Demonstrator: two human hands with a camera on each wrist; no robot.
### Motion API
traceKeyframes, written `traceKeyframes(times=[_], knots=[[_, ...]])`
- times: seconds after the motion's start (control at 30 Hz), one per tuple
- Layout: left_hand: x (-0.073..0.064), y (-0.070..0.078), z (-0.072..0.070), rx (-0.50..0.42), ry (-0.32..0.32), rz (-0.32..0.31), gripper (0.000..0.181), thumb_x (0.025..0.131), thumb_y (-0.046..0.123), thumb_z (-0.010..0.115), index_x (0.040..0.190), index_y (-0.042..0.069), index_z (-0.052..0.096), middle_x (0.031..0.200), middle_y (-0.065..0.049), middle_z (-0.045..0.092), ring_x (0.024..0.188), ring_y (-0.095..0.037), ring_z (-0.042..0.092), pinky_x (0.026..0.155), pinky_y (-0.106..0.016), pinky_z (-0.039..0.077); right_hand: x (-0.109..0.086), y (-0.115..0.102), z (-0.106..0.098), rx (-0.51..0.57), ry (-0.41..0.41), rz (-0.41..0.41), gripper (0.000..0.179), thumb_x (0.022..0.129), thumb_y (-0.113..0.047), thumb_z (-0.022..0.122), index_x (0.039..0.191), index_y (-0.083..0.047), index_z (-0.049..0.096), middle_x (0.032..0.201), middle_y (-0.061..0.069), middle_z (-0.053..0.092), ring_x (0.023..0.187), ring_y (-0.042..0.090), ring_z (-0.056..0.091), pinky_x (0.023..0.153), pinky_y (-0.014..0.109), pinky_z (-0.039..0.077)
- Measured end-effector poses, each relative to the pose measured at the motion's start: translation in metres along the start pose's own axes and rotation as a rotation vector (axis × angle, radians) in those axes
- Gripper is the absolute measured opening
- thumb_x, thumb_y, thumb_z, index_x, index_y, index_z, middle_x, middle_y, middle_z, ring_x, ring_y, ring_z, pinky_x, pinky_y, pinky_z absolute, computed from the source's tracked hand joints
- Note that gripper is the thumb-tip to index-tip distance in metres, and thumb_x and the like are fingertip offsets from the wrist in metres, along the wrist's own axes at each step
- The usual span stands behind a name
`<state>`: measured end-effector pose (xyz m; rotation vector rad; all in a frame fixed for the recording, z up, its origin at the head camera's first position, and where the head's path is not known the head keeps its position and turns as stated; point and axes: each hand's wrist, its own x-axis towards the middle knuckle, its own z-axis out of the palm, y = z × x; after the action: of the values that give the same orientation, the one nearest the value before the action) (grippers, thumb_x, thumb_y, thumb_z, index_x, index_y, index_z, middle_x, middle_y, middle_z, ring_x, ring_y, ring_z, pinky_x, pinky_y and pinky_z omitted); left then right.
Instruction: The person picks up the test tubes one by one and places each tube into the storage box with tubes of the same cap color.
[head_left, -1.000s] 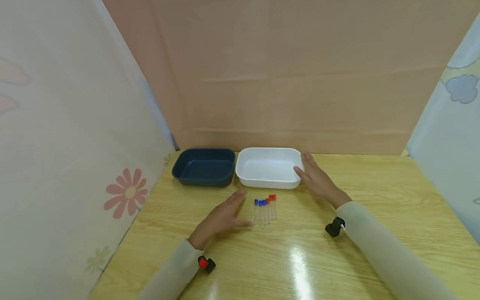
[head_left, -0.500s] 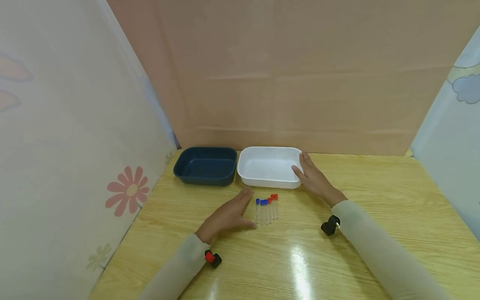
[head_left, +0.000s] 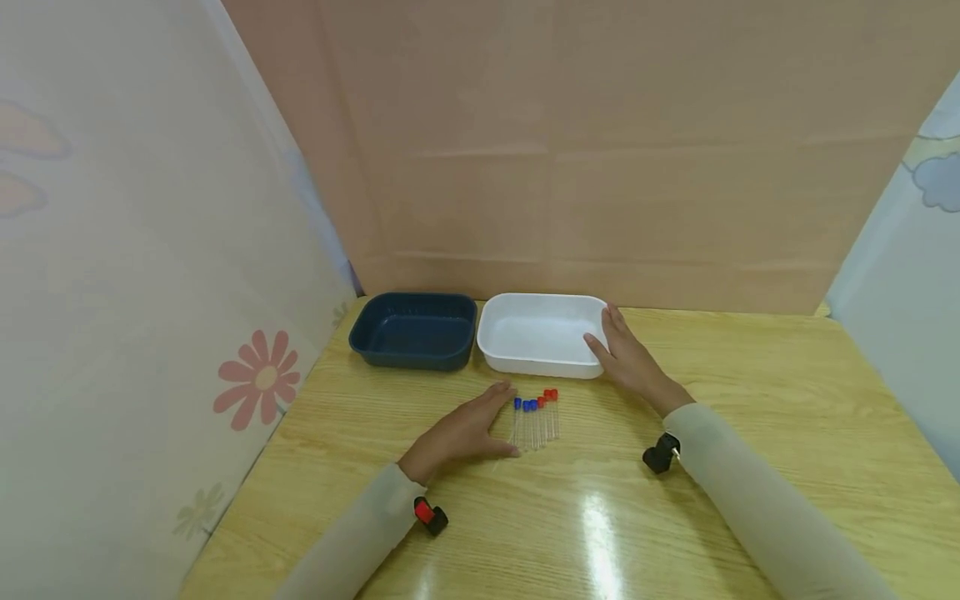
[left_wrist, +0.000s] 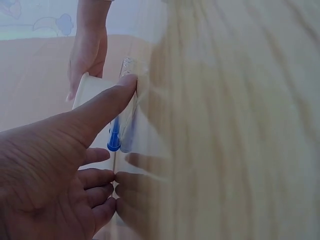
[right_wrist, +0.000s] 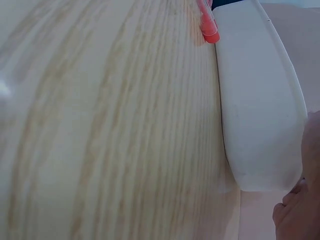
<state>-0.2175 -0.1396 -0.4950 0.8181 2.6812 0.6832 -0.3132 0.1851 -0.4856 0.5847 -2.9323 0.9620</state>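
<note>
In the head view, several clear test tubes (head_left: 535,425) lie side by side on the table, three with blue caps and three with red, caps toward the trays. My left hand (head_left: 467,429) rests at their left side, thumb near the tube bottoms and fingers by the blue caps. In the left wrist view the thumb (left_wrist: 107,102) passes in front of a blue-capped tube (left_wrist: 114,140); contact cannot be told. Behind the tubes stands a white tray (head_left: 540,367). My right hand (head_left: 633,362) grips its right end, thumb over the rim and fingers along the outside.
A dark blue tray (head_left: 412,363) stands just left of the white one, near the table's back edge. Behind both hangs a brown sheet (head_left: 585,167). A patterned cloth (head_left: 150,292) borders the wooden table (head_left: 525,533) on the left.
My left hand has slid a little right, closer to the tubes. The right hand stays at the white tray's end; the tubes and trays keep their places apart from a slight view shift.
</note>
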Motion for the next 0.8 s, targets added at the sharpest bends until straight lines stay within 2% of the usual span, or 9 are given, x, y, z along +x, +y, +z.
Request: traceKeyframes(times=[0.57,0.8], knots=[[0.001,-0.005,0.004,-0.006,0.002,-0.007,0.097,0.081,0.059,0.079,0.157,0.017,0.037,0.169,-0.003,0.016,0.153,-0.022,0.023,0.115,-0.049,0.036,-0.002,0.002,0.000,0.010,-0.005,-0.004,0.083,0.109,-0.054,0.029,0.158,0.003,-0.006,0.168,0.016,-0.015,0.155,0.032,-0.008,0.122,0.056,0.009],[-0.003,-0.011,-0.003,-0.020,0.016,0.016,0.096,0.080,0.060,0.080,0.157,0.019,0.039,0.167,0.002,0.023,0.150,-0.021,0.031,0.116,-0.046,0.036,-0.001,0.003,0.001,0.007,-0.001,-0.007,0.083,0.108,-0.055,0.029,0.158,0.002,-0.006,0.168,0.016,-0.014,0.155,0.032,-0.008,0.122,0.056,0.009]])
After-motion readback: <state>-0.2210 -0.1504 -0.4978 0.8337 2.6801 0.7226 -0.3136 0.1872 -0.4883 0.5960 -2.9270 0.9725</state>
